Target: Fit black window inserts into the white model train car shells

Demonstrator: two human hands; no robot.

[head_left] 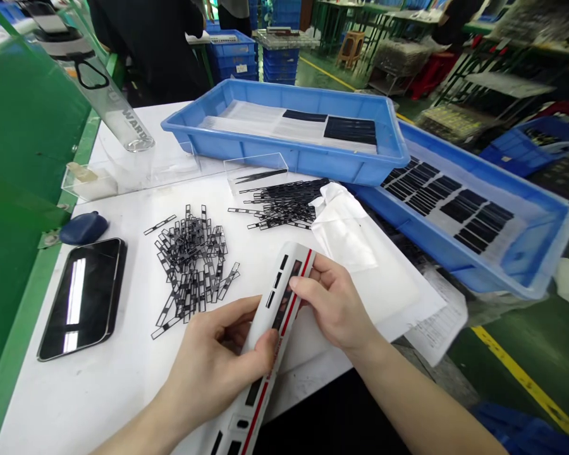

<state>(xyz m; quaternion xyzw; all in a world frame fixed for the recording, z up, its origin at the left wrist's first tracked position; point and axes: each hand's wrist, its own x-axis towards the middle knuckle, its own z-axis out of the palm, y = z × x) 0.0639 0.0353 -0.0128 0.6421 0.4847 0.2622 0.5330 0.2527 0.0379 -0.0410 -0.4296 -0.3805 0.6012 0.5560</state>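
Observation:
A long white model train shell (270, 316) with a red stripe and dark window openings lies tilted across both hands. My left hand (218, 360) is wrapped round its middle, thumb on the near face. At the far end my right hand (332, 297) grips the shell, its thumb pressed on the window strip. Left of the shell is a loose pile of thin black frames (192, 253) on the white table (128, 392). A second pile of black frames (289, 202) lies beyond the hands, beside crumpled white tissue (339, 221).
A blue tray (284, 151) with white and black strips stands at the back; another blue tray (464, 265) is at the right. At the left are a phone (83, 297), a dark blue object (83, 227) and a clear bottle (109, 101). A person in black (146, 44) is beyond.

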